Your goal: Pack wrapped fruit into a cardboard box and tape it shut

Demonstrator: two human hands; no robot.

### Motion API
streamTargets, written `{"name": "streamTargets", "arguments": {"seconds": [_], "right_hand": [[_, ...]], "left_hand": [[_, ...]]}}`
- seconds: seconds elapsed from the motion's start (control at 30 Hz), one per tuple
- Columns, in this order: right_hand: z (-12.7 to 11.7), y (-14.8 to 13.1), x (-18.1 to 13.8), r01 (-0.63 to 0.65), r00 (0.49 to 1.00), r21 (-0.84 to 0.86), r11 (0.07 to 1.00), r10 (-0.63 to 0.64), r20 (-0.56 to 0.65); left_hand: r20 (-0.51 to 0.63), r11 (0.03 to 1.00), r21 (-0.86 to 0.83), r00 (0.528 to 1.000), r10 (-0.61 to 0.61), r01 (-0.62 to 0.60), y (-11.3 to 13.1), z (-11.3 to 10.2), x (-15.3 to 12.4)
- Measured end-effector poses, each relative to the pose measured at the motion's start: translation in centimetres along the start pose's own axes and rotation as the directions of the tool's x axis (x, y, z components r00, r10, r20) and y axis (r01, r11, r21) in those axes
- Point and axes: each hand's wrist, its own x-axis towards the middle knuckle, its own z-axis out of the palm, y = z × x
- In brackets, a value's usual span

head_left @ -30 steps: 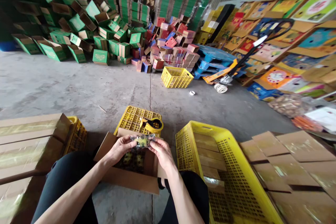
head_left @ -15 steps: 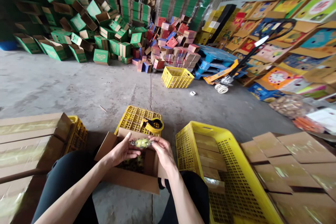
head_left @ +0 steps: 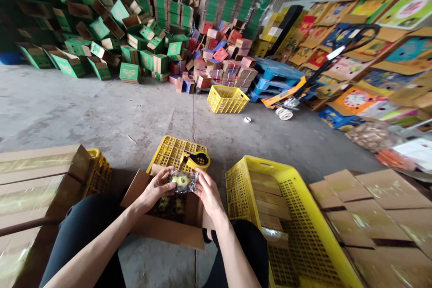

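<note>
A small clear plastic packet with yellow-green pieces inside [head_left: 182, 181] is held between both hands over an open cardboard box [head_left: 167, 229] that rests between my knees. My left hand [head_left: 155, 187] pinches the packet's left end, its fingers closed on it. My right hand [head_left: 206, 191] grips the right end. More of the same packets [head_left: 168, 205] lie inside the box. Just beyond the box a yellow tape dispenser [head_left: 197, 160] sits on an upturned yellow crate [head_left: 172, 150].
A yellow crate [head_left: 286, 216] holding flat cardboard stands at my right, with taped cartons [head_left: 378, 216] beyond it. Taped cartons [head_left: 33, 175] over another yellow crate sit at my left. Farther off are green boxes [head_left: 101, 31], pink boxes [head_left: 222, 63], a yellow basket [head_left: 227, 99] and a pallet jack [head_left: 297, 90].
The packet was turned between my fingers: edge-on half a second ago, now its flat face tilts up towards me. My left fingers, stretched out then, have closed on it again.
</note>
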Motion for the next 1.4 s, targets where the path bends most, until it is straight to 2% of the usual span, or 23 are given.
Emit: {"name": "streamTargets", "arguments": {"seconds": [0.13,0.3,0.57,0.9,1.17,1.27,1.4], "right_hand": [[-0.4,1.0,0.0,-0.044,0.999,-0.14,0.989,0.041,-0.029],[-0.9,1.4,0.2,-0.026,0.999,-0.19,0.981,0.018,-0.043],[-0.9,1.6,0.5,0.024,0.995,-0.12,0.992,-0.036,-0.097],[-0.2,1.1,-0.1,0.037,0.981,-0.137,0.99,-0.062,-0.182],[0.1,0.6,0.0,0.018,0.988,-0.149,0.989,-0.04,-0.148],[-0.2,0.6,0.2,0.036,0.989,-0.134,0.99,-0.054,-0.136],[-0.5,0.7,0.4,0.078,0.993,-0.127,0.989,-0.087,-0.074]], "left_hand": [[0.041,0.999,0.033,0.999,0.032,-0.033,-0.3,-0.2,0.2],[0.042,0.999,0.047,0.999,0.027,-0.029,-0.5,-0.1,0.4],[-0.049,1.0,0.011,0.998,0.025,-0.025,-0.6,-0.1,0.7],[-0.121,1.0,0.019,0.993,0.006,-0.004,-0.1,0.0,0.5],[-0.11,1.0,-0.005,0.994,-0.008,0.007,-0.1,-0.1,0.6],[-0.105,0.998,-0.046,0.993,-0.047,0.043,0.0,0.0,0.6],[-0.109,0.965,-0.121,0.963,-0.244,0.231,0.1,0.1,0.8]]}}
